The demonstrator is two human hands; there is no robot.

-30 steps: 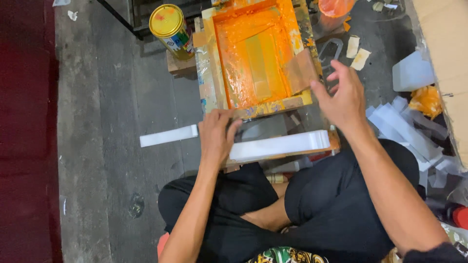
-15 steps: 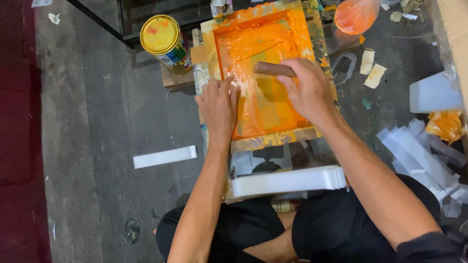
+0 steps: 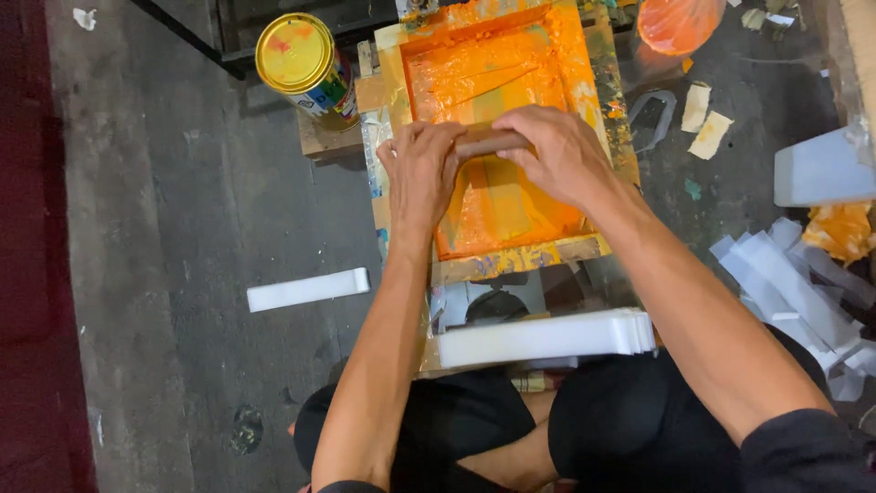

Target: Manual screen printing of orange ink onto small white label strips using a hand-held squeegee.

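Head view, looking straight down at my lap and the floor (image 3: 182, 274).

Both hands are on the squeegee (image 3: 493, 140), a short brown wooden bar lying crosswise on the screen (image 3: 497, 210). Left hand (image 3: 422, 173) grips its left end, fingers curled over the top. Right hand (image 3: 561, 151) covers the right end, fingers wrapped forward over the bar. Each hand is closed on the bar; only the middle stretch of wood shows between them.

The squeegee sits roughly mid-screen. Above it the mesh is thick with orange ink (image 3: 484, 68); below it the ink layer is thinner, with a yellowish rectangle showing through. The screen's frame (image 3: 520, 257) is wooden, taped and smeared with orange along its edges.

Near edge of the frame, just toward me: a stack of white strips (image 3: 547, 336), lying crosswise over my knees. A single white strip (image 3: 308, 289) lies on the floor to the left, well apart from the frame.

Upper left: a can (image 3: 301, 59) with a yellow lid, standing upright just beside the frame's far left corner.

Right side: a loose heap of white strips (image 3: 794, 283) on the floor, and an orange plastic bag (image 3: 680, 23) at the top edge.
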